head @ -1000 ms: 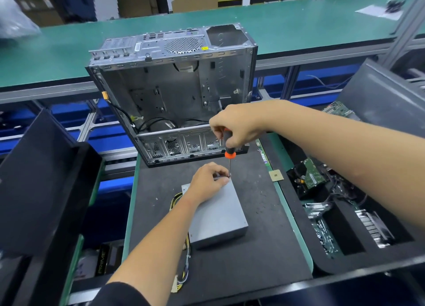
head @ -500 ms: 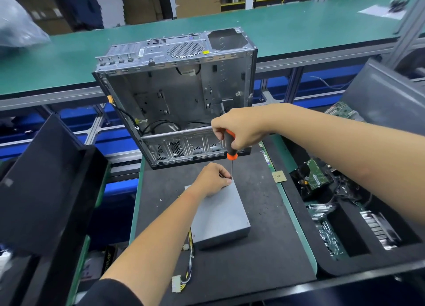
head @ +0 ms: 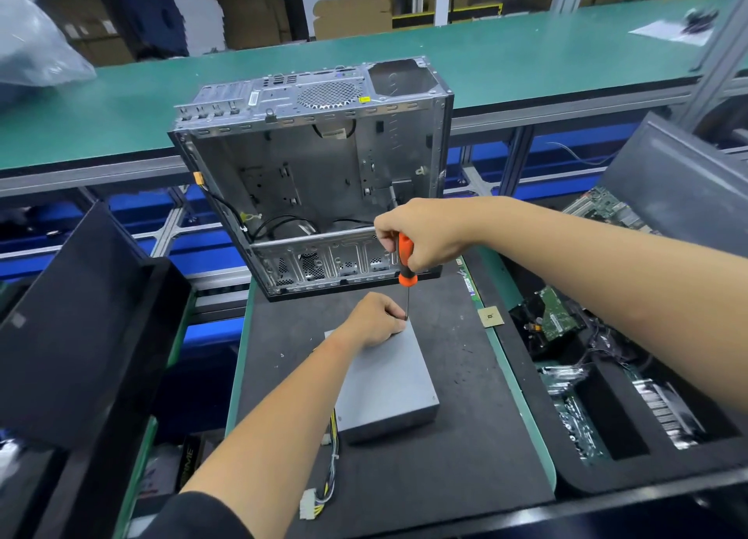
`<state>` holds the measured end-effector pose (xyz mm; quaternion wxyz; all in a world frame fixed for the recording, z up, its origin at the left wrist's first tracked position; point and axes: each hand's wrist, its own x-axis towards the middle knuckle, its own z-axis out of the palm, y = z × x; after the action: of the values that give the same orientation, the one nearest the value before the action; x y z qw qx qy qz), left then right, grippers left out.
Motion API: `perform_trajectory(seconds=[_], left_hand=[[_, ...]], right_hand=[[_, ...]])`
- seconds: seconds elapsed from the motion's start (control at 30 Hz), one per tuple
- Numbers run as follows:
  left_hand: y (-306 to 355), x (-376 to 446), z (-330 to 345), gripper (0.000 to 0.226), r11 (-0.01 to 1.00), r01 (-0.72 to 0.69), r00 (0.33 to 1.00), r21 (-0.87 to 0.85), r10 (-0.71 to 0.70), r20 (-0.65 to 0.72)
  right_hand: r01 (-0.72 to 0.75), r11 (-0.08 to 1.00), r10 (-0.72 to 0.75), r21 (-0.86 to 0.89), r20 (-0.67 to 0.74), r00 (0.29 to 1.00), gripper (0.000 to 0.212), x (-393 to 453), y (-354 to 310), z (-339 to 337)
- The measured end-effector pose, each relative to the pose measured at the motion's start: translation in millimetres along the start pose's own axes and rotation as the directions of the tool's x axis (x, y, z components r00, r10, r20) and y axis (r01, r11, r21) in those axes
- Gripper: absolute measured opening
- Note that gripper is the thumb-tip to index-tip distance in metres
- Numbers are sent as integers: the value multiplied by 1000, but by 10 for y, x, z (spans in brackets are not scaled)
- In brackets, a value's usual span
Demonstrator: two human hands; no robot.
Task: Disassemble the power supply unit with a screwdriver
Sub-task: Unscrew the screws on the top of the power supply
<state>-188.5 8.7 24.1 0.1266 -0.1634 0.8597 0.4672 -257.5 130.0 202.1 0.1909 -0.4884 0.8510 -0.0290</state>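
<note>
My left hand (head: 374, 320) steadies the stiff, weighty-looking power supply unit (head: 388, 380) at its far corner (smooth metal, likely slippery) while my right hand (head: 425, 235) grips the screwdriver (head: 406, 263) upright.

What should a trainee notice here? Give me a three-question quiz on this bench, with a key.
1. True or false: the right hand grips the screwdriver upright.
2. Where does the left hand rest?
A. on the computer case
B. on the power supply unit, at its far corner
C. on the cable connector
3. Fill in: the power supply unit lies flat on the dark ____.

Key: 1 true; 2 B; 3 mat.
</note>
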Motion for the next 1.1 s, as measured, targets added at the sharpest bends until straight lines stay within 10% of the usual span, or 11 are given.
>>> perform_trajectory(seconds=[0.23, 1.1], left_hand=[[-22, 0, 10, 6, 1000, -3, 1000, -18, 2, -9], [-14, -28, 47, 5, 1000, -21, 998, -10, 21, -52]], right_hand=[[-84, 973, 81, -216, -21, 996, 31, 122, -53, 49], [-128, 990, 129, -56, 23, 991, 32, 126, 40, 17]])
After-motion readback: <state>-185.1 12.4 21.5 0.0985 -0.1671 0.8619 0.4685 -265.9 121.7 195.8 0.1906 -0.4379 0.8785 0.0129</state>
